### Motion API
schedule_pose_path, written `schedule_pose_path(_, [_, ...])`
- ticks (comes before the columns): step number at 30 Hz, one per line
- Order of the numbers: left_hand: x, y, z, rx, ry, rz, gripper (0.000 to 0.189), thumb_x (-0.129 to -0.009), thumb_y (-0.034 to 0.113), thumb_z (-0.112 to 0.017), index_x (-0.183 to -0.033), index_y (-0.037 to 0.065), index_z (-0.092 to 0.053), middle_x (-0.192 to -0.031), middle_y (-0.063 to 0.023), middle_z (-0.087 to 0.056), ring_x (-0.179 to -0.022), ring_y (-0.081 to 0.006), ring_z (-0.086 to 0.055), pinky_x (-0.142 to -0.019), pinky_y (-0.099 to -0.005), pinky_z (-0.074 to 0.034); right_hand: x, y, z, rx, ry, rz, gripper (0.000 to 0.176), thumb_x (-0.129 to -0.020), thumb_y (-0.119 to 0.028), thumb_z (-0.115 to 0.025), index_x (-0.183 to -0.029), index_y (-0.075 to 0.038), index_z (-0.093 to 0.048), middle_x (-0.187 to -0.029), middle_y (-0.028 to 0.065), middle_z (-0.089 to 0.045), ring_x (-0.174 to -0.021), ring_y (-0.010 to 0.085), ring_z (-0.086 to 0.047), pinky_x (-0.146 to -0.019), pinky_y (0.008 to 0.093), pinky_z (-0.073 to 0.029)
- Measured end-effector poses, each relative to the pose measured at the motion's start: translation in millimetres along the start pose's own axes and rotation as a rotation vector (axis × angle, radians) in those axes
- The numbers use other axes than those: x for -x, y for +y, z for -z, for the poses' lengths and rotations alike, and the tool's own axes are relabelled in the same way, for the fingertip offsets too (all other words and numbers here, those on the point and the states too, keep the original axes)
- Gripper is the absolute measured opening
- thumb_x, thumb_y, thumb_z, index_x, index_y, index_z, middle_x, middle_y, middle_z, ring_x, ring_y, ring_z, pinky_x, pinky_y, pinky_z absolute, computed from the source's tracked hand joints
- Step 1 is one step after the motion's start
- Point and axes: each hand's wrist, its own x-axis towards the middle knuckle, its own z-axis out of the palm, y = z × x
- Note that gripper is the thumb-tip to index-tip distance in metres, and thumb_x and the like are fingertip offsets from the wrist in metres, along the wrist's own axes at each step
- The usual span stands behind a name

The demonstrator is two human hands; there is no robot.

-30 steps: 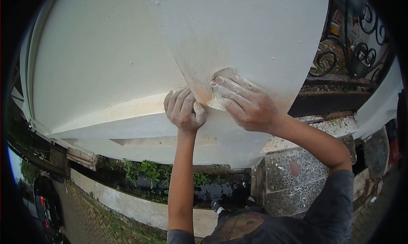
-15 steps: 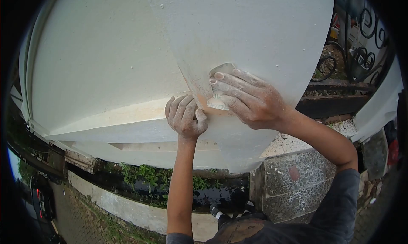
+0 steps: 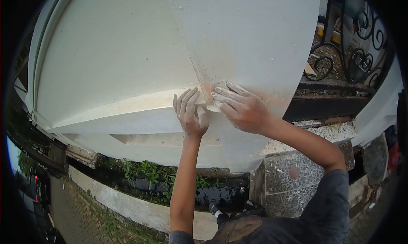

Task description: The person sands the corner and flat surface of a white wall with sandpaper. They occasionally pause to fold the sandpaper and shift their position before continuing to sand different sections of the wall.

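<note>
A pale wall with a projecting ledge fills the upper view. Dusty white, my right hand presses a small sheet, which looks like sandpaper, against the wall beside a brownish scuffed patch. Its fingers are closed over the sheet, and part of the sheet is hidden under them. Just left of it, my left hand rests on the ledge edge, fingers a little apart and holding nothing.
Black scrolled ironwork stands at the right. Below the wall runs a water-filled ditch with green plants, a concrete kerb and a speckled slab. A dark car is far left.
My right hand and the sheet have moved down along the wall. My left hand has shifted slightly right, and its fingers have straightened. The view has shifted a little.
</note>
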Motion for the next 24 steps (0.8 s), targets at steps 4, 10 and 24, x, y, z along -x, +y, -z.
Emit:
schedule_pose_path(4, [47.6, 37.5, 43.9, 0.145, 0.045, 0.426, 0.041, -0.071, 0.001, -0.045, -0.111, -0.002, -0.051, -0.114, -0.0169, -0.053, -0.109, -0.0288, -0.048, -0.099, -0.0413, -0.031, 51.7, -54.7, -13.4, -0.619, -0.346, -0.599, 0.016, -0.085, -0.011, -0.049, -0.088, 0.002, -0.056, -0.084, 0.0130, -0.063, -0.079, 0.0235, -0.060, -0.084, 0.0369, -0.045])
schedule_pose_path(10, [92.5, 84.5, 80.2, 0.869, -0.115, 1.083, 0.038, -0.084, 0.009, -0.045, -0.120, -0.005, -0.044, -0.115, -0.0159, -0.053, -0.107, -0.0232, -0.051, -0.093, -0.0357, -0.037, 70.0, -87.7, -15.5, -1.853, 0.383, -1.306, 0.017, -0.089, -0.013, -0.050, -0.095, 0.000, -0.059, -0.086, 0.0045, -0.062, -0.080, 0.0123, -0.059, -0.068, 0.0283, -0.046])
schedule_pose_path(24, [163.2, 143.5, 83.5, 0.830, -0.179, 1.426, 0.015, -0.086, 0.011, -0.053, -0.091, -0.003, -0.057, -0.082, -0.0065, -0.062, -0.072, -0.0113, -0.058, -0.068, -0.0237, -0.046, 157.4, -195.3, -40.7, -1.752, 0.079, -1.607, 0.023, -0.082, -0.005, -0.058, -0.104, 0.000, -0.053, -0.097, 0.0071, -0.059, -0.088, 0.0131, -0.059, -0.074, 0.0267, -0.048])
